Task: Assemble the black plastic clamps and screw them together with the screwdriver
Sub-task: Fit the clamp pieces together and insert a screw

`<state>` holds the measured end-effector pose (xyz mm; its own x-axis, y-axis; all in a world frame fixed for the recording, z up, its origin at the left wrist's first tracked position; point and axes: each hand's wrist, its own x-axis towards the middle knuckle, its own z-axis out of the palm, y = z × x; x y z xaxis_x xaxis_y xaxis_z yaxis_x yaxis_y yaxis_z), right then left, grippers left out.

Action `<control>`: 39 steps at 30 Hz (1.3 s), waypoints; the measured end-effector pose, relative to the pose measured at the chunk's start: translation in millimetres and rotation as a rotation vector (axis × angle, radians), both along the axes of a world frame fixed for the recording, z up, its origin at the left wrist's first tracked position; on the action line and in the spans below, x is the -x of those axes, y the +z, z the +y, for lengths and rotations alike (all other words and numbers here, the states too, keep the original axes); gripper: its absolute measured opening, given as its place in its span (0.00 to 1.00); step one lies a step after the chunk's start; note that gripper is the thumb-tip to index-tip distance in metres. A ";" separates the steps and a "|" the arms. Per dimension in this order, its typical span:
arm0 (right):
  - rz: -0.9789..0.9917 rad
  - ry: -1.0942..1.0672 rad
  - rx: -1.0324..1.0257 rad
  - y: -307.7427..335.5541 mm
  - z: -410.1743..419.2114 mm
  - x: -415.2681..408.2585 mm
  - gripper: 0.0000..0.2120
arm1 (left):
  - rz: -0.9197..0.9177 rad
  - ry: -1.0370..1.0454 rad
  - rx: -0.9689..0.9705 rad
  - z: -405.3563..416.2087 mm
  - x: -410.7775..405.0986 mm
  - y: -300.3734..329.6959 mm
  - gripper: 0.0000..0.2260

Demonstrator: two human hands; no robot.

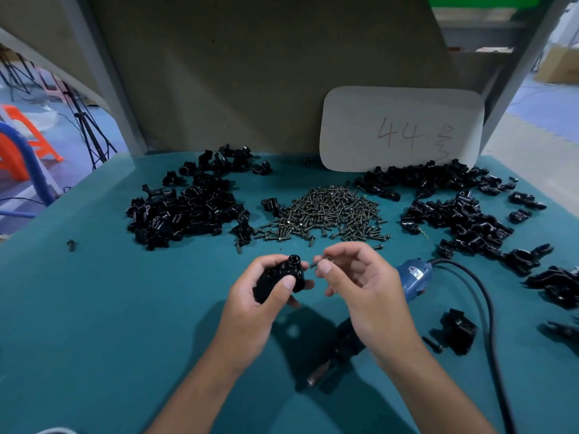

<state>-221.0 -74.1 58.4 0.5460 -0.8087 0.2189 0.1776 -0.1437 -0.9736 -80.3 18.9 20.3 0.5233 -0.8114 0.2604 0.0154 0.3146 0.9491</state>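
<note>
Left hand [266,292] grips the mated clamp [280,277], boss hole facing up; right hand [354,277] pinches a screw [319,261] just beside that hole. Seat the screw straight while keeping the halves squeezed flush. Screwdriver [407,277] lies on the table [109,308] under the right hand, within reach.

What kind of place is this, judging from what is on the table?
Probably a manual assembly station in a workshop or small factory. The teal table carries heaps of identical black clamp parts, a big pile of screws and a corded electric screwdriver, and a numbered card leans on the back panel.
</note>
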 end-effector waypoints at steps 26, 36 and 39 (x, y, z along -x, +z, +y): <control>0.083 0.043 0.158 -7.4 2.2 -3.0 0.07 | -0.047 0.018 -0.051 4.2 0.3 6.0 0.10; 0.207 -0.123 0.398 -9.2 1.9 -2.2 0.07 | -0.099 -0.005 -0.080 5.6 4.7 3.5 0.14; 0.257 -0.155 0.528 -14.1 -0.9 -3.3 0.14 | -0.120 -0.014 -0.090 4.3 6.5 1.9 0.11</control>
